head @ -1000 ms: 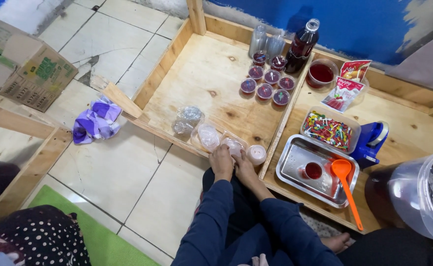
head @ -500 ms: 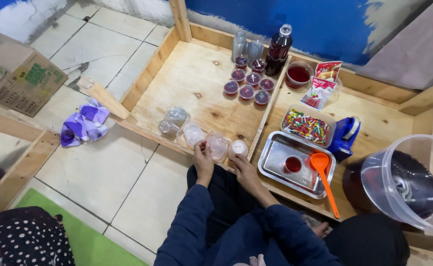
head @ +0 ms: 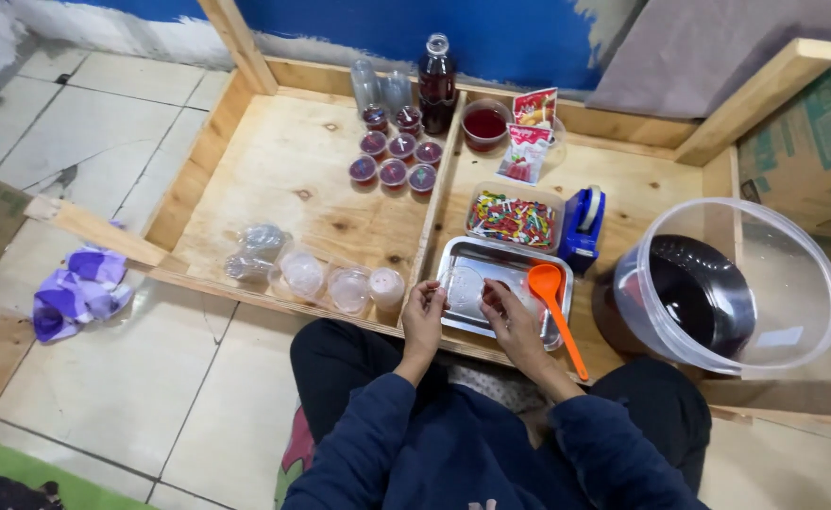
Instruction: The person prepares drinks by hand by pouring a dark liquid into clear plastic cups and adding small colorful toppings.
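Both grips pinched on a clear lid (head: 465,286), left hand (head: 423,319), right hand (head: 513,316), over metal tray (head: 505,257), orange scoop (head: 553,302) beside.

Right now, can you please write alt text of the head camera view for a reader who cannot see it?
A seated person in dark blue sleeves holds the left hand and right hand over a metal tray, handling a small clear lid. An orange ladle lies on the tray; filled red jelly cups stand beyond.

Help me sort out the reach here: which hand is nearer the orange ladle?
Right. The right hand is over the metal tray, just left of the orange ladle lying at the tray's right end. The left hand is at the tray's left edge, farther away.
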